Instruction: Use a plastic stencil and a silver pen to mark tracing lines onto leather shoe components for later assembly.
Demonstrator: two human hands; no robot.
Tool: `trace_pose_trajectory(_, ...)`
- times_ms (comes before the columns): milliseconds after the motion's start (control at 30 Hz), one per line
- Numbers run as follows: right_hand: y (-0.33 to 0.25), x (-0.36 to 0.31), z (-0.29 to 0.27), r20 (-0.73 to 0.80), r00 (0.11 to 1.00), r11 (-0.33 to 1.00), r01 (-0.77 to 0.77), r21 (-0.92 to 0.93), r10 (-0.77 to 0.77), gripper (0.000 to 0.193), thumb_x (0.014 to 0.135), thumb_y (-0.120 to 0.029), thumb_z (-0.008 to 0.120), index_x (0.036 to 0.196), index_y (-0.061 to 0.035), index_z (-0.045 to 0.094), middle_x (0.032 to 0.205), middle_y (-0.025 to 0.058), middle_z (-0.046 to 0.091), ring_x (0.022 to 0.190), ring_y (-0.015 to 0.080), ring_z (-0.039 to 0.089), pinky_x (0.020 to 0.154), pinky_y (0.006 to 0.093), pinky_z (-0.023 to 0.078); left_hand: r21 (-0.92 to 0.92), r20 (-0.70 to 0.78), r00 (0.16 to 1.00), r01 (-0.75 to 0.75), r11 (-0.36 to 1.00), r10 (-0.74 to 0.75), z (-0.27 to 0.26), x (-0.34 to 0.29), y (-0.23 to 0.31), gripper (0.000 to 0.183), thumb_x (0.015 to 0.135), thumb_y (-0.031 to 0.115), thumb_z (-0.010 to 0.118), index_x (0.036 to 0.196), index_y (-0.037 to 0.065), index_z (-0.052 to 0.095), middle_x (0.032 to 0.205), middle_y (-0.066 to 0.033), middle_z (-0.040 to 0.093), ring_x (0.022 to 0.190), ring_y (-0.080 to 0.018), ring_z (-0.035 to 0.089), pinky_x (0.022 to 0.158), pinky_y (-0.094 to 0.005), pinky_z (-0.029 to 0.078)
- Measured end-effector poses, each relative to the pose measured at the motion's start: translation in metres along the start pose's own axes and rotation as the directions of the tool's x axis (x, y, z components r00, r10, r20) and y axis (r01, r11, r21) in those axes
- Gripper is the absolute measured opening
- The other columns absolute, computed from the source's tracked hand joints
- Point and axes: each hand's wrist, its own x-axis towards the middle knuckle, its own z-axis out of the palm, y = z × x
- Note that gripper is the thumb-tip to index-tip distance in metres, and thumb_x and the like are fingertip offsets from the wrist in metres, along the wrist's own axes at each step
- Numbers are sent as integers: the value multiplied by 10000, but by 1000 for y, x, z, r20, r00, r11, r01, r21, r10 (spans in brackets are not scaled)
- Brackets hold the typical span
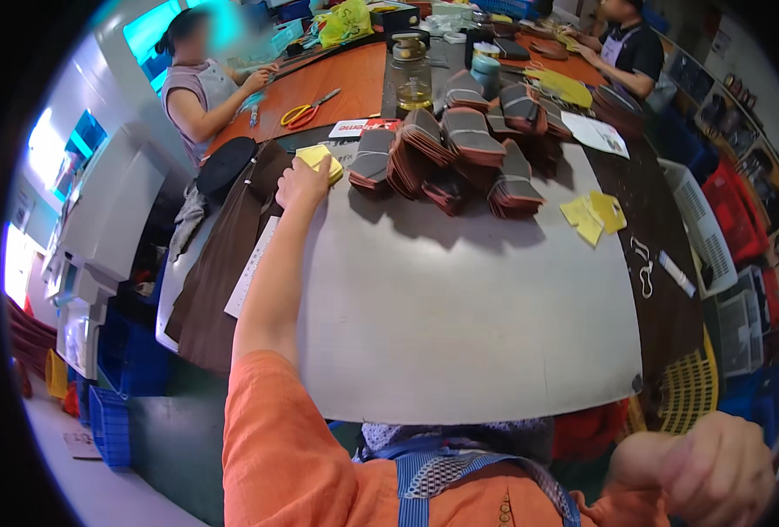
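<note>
Small stack of flat yellow pieces sat at the far left corner of the pale grey work board, left of the banded bundles of dark grey and reddish-brown flat pieces. Left hand was on the stack's near side, fingers touching it; couldn't tell if they were clamped on it. Right hand was up at lower right, off the board, fingers curled in; blurred, couldn't tell if it held anything. Loose yellow pieces lay overlapping at the board's right side. Beyond the stack: scissors with yellow and red handles on the reddish-brown wooden tabletop, lidded clear glass jar of yellowish liquid behind the bundles. Two co-workers sat farther back, one each side.
</note>
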Motion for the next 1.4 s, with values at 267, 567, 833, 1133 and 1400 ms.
trace_pose_trajectory(267,103,-37,-48,-352,587,447,-797,-405,729,230,960,-9,570,1134,1,721,704,-6,563,593,60,479,543,255,414,-442,23,991,-107,891,130,-15,15,-35,736,802,289,856,1408,46,517,1283,-138,650,1126,-283,684,924,-408,581)
trace_pose_trajectory(567,285,-43,-47,-215,517,480,-853,-204,829,402,1020,-175,652,1373,5,582,1101,72,686,925,119,616,818,277,523,-909,409,839,410,77,358,-76,-140,-73,434,1018,197,676,1394,23,548,1235,-80,691,1083,-174,702,929,-361,608)
trace_pose_trajectory(833,324,-51,-7,-83,626,593,-768,-243,776,442,988,-222,728,1328,29,601,1156,96,687,968,150,652,862,300,537,-822,515,725,570,22,458,-94,-188,-96,509,983,215,732,1401,-14,556,1232,-102,698,1071,-194,714,904,-364,623)
trace_pose_trajectory(1133,318,-62,-1,90,592,596,-772,-220,801,337,1031,-154,660,1311,32,627,1088,80,691,873,131,652,774,302,574,-778,573,632,619,105,521,-100,-195,-132,526,967,221,746,1384,-48,570,1205,-120,714,1064,-225,714,939,-396,596)
trace_pose_trajectory(1400,308,-70,13,-36,538,473,-770,-427,842,341,986,-98,670,1306,18,644,1060,111,699,875,171,690,748,319,576,-623,137,785,-406,668,604,-107,-219,-118,1148,753,311,908,1594,-61,220,1370,-279,529,1278,-413,554,1071,-460,459)
